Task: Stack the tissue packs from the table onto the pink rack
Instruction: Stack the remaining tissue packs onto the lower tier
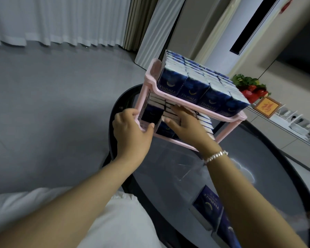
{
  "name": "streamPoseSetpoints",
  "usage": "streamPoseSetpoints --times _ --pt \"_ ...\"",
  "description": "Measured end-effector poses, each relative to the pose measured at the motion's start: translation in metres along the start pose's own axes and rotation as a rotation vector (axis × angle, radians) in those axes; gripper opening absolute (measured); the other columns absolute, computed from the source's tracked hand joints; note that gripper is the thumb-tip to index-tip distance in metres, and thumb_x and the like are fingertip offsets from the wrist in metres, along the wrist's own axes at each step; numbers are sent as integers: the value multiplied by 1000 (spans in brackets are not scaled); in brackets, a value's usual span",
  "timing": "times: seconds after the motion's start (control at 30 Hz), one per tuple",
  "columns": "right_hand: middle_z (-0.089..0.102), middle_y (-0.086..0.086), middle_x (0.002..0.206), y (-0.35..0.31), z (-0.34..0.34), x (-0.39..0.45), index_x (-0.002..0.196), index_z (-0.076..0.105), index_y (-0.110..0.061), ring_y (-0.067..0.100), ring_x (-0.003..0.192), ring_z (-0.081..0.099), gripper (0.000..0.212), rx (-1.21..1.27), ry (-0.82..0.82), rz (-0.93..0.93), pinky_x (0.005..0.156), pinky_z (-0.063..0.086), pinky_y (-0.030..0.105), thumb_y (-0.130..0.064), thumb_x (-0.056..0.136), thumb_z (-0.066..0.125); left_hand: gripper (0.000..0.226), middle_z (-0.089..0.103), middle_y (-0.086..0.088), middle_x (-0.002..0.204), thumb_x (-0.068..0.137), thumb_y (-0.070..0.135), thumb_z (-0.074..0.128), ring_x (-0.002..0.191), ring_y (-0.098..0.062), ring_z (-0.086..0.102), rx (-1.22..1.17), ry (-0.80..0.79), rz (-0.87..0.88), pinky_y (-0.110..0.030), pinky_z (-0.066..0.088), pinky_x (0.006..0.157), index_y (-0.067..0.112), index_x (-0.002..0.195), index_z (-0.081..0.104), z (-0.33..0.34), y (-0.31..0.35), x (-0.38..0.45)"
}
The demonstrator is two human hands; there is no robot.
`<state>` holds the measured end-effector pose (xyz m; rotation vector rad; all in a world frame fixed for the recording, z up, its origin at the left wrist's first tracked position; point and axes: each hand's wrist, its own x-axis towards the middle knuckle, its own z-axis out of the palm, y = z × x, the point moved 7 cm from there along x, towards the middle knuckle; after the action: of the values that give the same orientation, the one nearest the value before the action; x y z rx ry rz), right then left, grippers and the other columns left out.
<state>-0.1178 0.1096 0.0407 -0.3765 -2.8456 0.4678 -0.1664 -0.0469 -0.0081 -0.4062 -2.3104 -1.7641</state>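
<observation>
Blue packs (200, 83) printed "TWINKLE" under a crescent moon, standing upright in tight rows on the top shelf of the rack (168, 96), front row flush against the pink lip. More packs on the lower shelf, stacked flat, spines showing as pale stripes; one upright at the left end. Spare packs (208, 206) lying on the table (268, 169) near its close edge, same "TWINKLE" lettering seen upside down.

Left hand (131, 129) wrapped round the rack's left front corner, fingers curled over the lower rail, thumb pressed against it. Right hand (184, 124) reaching into the lower shelf, fingers straight and flat against the stacked packs, thumb out to the left; bracelet (216, 155) on the wrist.

Rack at the far left of the round dark glass table, left legs close to the rim. Bare glass between rack and spare packs. Grey floor (52, 104) open to the left, white curtain (57, 20) beyond. To the right, a low cabinet (276, 127) with red-and-green decoration (249, 86) and a framed plaque (267, 106) bearing one gold character, too blurred to read.
</observation>
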Motion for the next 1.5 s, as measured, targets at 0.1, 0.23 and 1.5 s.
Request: streamPoseSetpoints --times 0.1,0.23,1.5 --pt "36 1 149 8 -3 -30 140 42 -18 15 141 24 52 63 36 23 114 25 28 -36 92 55 34 47 -1 108 79 22 73 104 -24 52 8 -78 98 -40 48 89 12 105 53 7 17 -21" --pt "39 -6 145 16 -10 -75 139 44 -22 9 141 22 49 117 68 61 107 21 19 -34 93 54 23 51 8 101 82 26 70 93 -12 53 -44 -256 130 -31 49 85 20 100 57 22 34 -42" --pt "60 -20 87 90 1 -265 101 57 -29 -6 72 56 22 590 236 665 62 40 6 -21 84 69 42 67 5 105 87 18 66 81 -11 65 87 -1125 38 -31 55 83 33 125 51 84 52 -128"
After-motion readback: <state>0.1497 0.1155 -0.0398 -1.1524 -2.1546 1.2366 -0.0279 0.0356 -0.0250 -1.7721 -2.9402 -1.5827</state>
